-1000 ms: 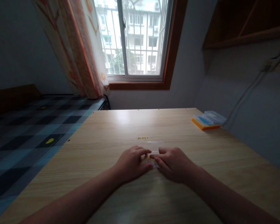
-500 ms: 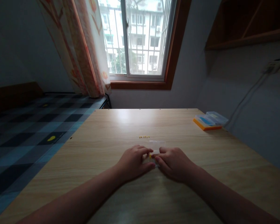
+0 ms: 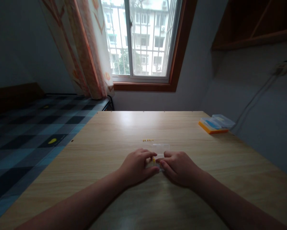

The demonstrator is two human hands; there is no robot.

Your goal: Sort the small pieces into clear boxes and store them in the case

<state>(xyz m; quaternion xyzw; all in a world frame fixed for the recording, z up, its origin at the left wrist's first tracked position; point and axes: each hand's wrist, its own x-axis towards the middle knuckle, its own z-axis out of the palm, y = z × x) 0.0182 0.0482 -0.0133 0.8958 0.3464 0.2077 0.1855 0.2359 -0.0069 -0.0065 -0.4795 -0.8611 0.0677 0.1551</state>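
Observation:
A small clear plastic box with its lid [image 3: 161, 148] raised lies on the table between my hands. My left hand [image 3: 139, 164] curves around the box's left side, fingers at the back and thumb at the front, gripping it. Inside, by the left wall, are small yellow pieces [image 3: 154, 159]. My right hand [image 3: 178, 166] rests at the box's right side, its fingers curled and the index finger reaching in toward the yellow pieces. Whether its fingertips pinch anything is hidden. Just beyond the lid, several tiny yellow pieces [image 3: 148, 140] sit in a row.
The wooden table [image 3: 105, 137] spreads around my hands. At its far right edge stands an orange and clear case [image 3: 215, 124] with something blue inside. A bed with a checked cover [image 3: 62, 127] is on the left; the window [image 3: 148, 41] is ahead.
Both hands stay at the box almost unmoved. The right index finger has shifted very slightly, and the yellow pieces in the box show a little more.

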